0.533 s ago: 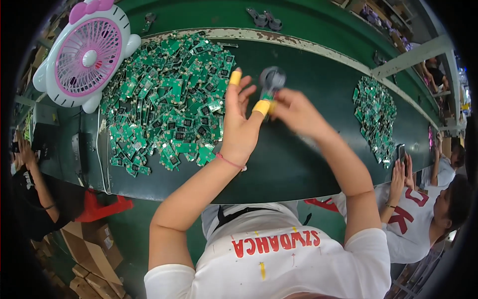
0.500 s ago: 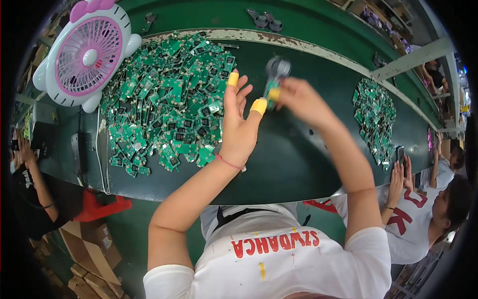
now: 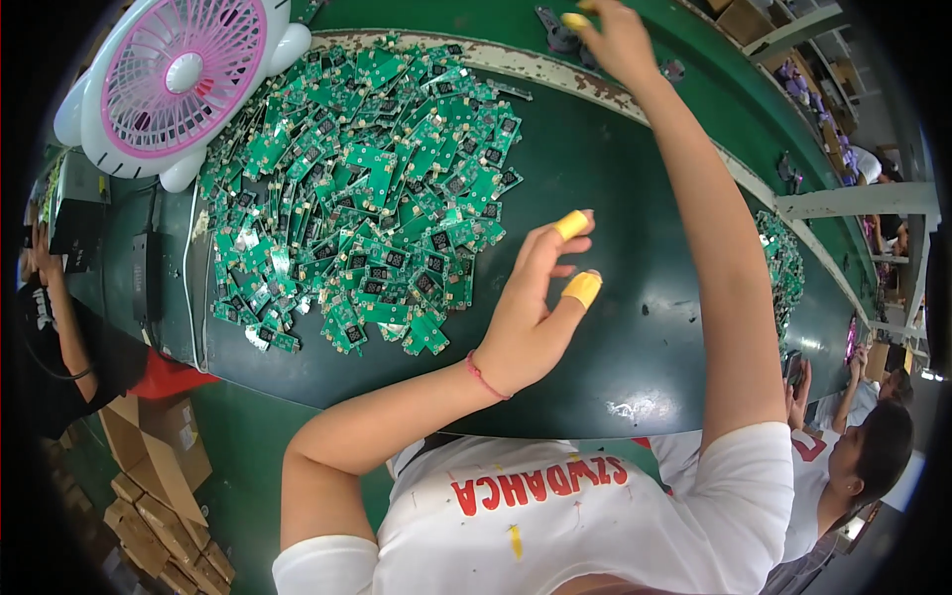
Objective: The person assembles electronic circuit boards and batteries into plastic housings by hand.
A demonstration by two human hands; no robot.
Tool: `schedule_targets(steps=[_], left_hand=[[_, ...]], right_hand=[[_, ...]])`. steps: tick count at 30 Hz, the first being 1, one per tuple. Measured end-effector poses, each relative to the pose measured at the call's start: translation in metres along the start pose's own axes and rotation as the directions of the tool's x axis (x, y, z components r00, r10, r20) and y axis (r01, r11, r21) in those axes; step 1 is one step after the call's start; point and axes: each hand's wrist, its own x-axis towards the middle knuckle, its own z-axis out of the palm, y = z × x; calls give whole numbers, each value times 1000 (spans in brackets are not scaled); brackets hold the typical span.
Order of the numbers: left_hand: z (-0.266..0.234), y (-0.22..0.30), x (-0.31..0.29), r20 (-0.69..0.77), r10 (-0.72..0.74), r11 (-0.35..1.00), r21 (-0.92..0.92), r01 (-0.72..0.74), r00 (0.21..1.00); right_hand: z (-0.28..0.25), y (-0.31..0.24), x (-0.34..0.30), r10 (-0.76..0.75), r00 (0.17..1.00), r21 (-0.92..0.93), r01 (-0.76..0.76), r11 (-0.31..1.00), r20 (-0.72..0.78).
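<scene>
My left hand (image 3: 526,332) hovers over the dark table mat with nothing in it, its thumb and index finger apart in yellow finger covers. It is nearest to a large heap of small green circuit boards (image 3: 367,198), many with black square parts. My right hand (image 3: 623,45) stretches past the table's far ledge, over the green strip. Its yellow-covered thumb and finger are slightly apart near the upper picture edge, and I see nothing between them. Beside it lies a dark grey device (image 3: 560,32), partly hidden by the hand. Another small grey piece (image 3: 673,69) shows right of my wrist.
A white and pink fan (image 3: 183,74) stands at the left beside a black power adapter (image 3: 147,278) and a white cable. A chipped pale ledge (image 3: 516,61) borders the mat. More boards (image 3: 781,263) lie right, past my arm. Co-workers sit at both sides; boxes (image 3: 159,446) stand lower left.
My right hand has moved from the mat to the far green strip; the grey device with a green board is no longer seen in it. My left hand has come away from the heap, nearer me.
</scene>
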Motion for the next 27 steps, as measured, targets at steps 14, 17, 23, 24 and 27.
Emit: schedule_targets(steps=[14,17,23,24,27], left_hand=[[-20,11,16,-21,353,837,455,-305,935],[-42,20,31,-143,380,832,484,-271,914],[-53,18,104,146,318,301,921,-246,937],[-56,11,126,172,260,177,959,-222,950],[-60,-15,185,83,287,-28,997,-78,954]], right_hand=[[-98,-97,-85,-9,953,451,-134,882,302],[-132,-121,-153,-45,941,409,-103,907,336],[-175,-149,-202,-31,899,352,-140,926,438],[-174,-153,-206,-30,895,385,-160,909,444],[-172,-160,-217,-51,928,356,-90,930,369]])
